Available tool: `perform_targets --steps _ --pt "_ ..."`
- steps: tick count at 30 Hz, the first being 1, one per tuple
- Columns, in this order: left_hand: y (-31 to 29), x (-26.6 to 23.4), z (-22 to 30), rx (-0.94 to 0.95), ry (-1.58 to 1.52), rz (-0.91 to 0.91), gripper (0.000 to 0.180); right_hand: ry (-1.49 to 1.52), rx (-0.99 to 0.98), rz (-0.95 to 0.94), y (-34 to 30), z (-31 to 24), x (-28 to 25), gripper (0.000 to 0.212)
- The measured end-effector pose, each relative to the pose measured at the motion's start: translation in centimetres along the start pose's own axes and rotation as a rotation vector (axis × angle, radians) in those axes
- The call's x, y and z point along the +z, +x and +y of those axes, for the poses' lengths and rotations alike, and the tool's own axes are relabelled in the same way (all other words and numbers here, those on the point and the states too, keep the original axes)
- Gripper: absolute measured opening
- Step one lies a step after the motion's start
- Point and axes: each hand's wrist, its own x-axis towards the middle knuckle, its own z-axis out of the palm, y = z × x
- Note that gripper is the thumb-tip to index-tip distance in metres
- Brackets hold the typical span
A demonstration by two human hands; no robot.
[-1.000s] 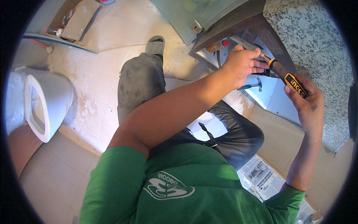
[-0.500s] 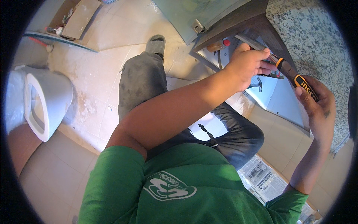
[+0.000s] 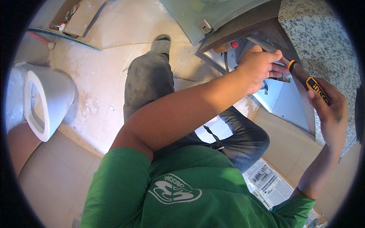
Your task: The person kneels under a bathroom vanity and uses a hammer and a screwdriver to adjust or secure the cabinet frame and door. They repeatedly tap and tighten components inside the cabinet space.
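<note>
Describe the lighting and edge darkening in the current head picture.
Head view: black lens rim cuts off the corners; head view: the left hand catches warm light, while the right hand on the tool handle looks dimmer; head view: a pale patch between the trouser legs looks nearly washed out.

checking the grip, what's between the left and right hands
In the head view, part of the hand tool, with its orange ring, shows between the left hand and right hand.
</note>
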Motion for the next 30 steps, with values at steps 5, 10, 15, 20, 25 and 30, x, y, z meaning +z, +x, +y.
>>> perform_targets --steps 5,10,15,20,25,30 --pt "0.2 0.4 -0.2 0.004 -0.009 0.025 0.019 -0.084 0.074 -0.02 0.0 -1.2 -0.8 0.035" --pt "0.4 0.0 0.0 0.011 -0.022 0.007 0.018 -0.031 -0.002 0.034 0.5 -0.5 -0.5 0.035" --pt "0.5 -0.3 -0.2 0.013 -0.015 0.032 0.018 -0.027 0.075 -0.056 1.1 -1.3 0.0 0.031" --pt "0.6 -0.2 -0.5 -0.003 0.007 0.054 0.02 0.007 0.061 -0.064 1.0 -0.6 -0.3 0.032" --pt "0.8 -0.2 -0.6 0.016 0.039 0.07 0.02 -0.001 0.061 -0.062 1.0 -0.5 -0.3 0.032" --pt "0.6 -0.1 -0.4 0.006 0.046 0.037 0.021 0.08 0.054 -0.005 0.8 0.3 0.0 0.032"
